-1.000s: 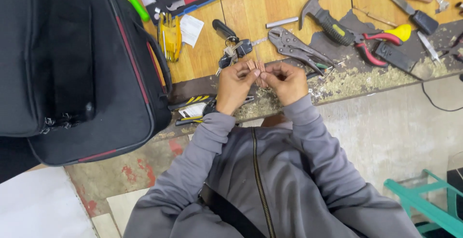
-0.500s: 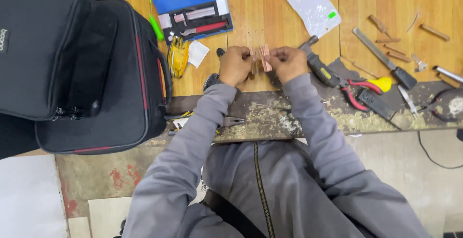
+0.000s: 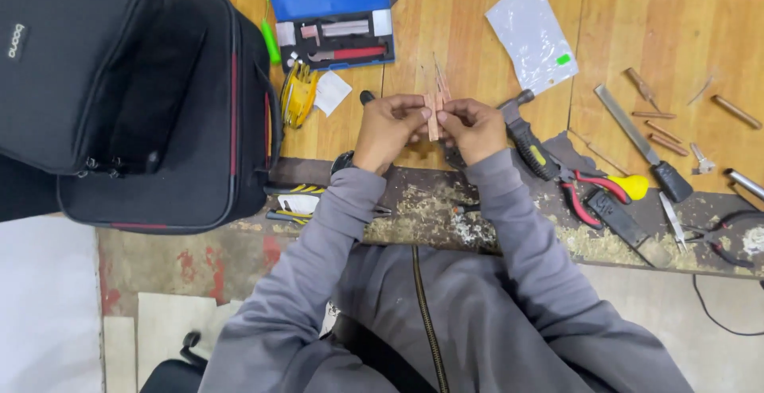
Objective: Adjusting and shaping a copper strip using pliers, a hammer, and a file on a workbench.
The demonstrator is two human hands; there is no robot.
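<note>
My left hand (image 3: 387, 130) and my right hand (image 3: 474, 129) meet over the wooden workbench (image 3: 469, 43), each pinching the same small bundle of thin wooden sticks (image 3: 434, 110). The sticks stand upright between my fingertips, and their thin tips poke up above my hands. Both arms are in grey sleeves. Just right of my right hand lies a black-handled hammer (image 3: 527, 140).
A big black bag (image 3: 135, 98) fills the bench's left side. An open blue tool case (image 3: 334, 15) lies at the back, a clear plastic pouch (image 3: 532, 35) to its right. Red-handled pliers (image 3: 581, 194), a file (image 3: 637, 142), wooden pegs (image 3: 656, 126) and sawdust lie at the right.
The view has shifted, so my hands sit lower and more central in the picture. Both hands keep hold of the stick bundle and have raised it slightly over the bench.
</note>
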